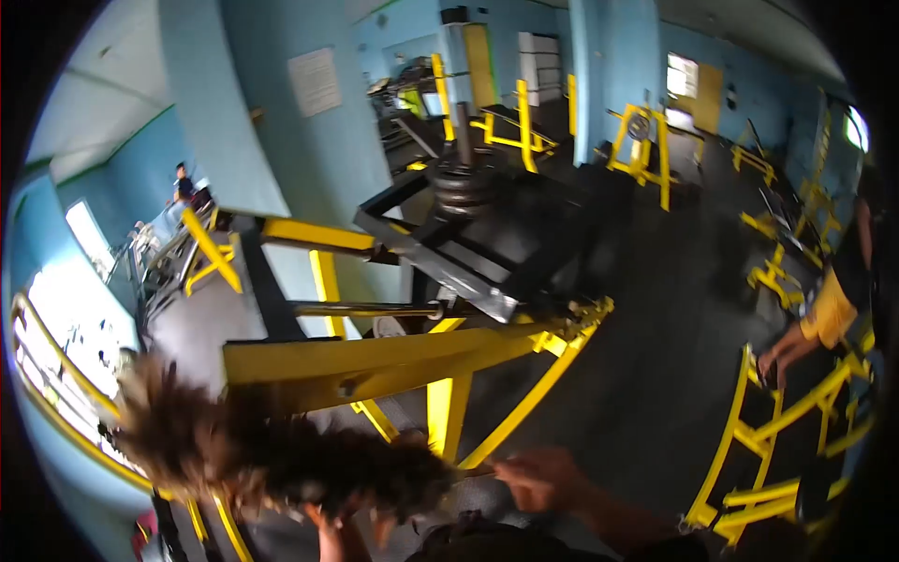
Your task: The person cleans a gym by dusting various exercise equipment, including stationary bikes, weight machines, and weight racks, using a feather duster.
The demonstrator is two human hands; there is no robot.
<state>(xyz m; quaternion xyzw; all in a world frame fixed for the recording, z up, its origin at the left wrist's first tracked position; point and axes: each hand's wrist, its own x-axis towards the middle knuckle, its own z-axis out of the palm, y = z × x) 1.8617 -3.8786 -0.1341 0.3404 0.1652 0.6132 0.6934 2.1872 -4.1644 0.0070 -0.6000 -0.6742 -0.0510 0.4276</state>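
A brown feather duster [309,464] stretches across the lower left, its feathers blurred. My right hand [543,480] is closed around the thin handle at the duster's right end. From the bottom edge my left hand [339,536] reaches up against the underside of the feathers, which hide most of its fingers; whether it grips them I cannot make out. Just beyond the duster is a yellow beam [375,361] of a gym machine, apart from both hands. The machine's black frame [478,281] carries stacked weight plates [462,192].
At the right, another person's hands [773,361] are at a yellow rack [740,440]. A seated person [183,184] is far left. A blue pillar [309,140] with a paper sheet [315,81] stands behind the machine. More yellow equipment [646,155] stands on the dark floor [646,328].
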